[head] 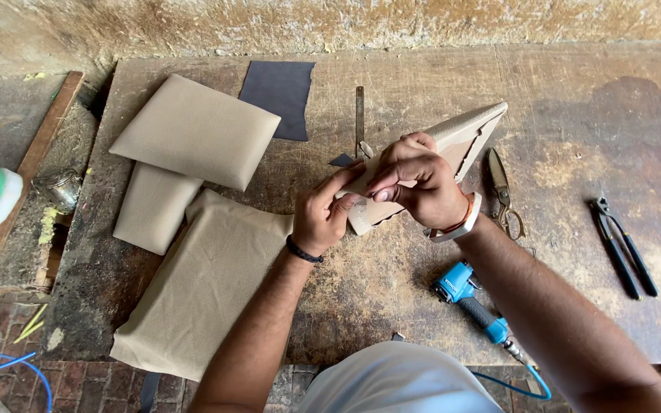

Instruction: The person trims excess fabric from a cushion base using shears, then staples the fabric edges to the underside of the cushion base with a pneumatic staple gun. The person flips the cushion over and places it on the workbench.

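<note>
— Two hands on it? Where?
— Mid-workbench (392,84). Left hand (321,218) and right hand (415,183) pinch fabric at the upholstered panel (464,134) corner, fingers clamped; probably folding. Next: tension, then the blue stapler (470,302).

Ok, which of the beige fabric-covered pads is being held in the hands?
The beige fabric-covered pad tilted up between both hands, its wooden underside showing; the other three lie flat to the left.

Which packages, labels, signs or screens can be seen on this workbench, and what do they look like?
No packages, signs or screens show.
Blue air tool: near the front edge of the workbench, by the right forearm; a small pale label on its head, too small to make out.
Both hands, left hand and right hand, hold an unmarked beige fabric-covered panel.
</note>
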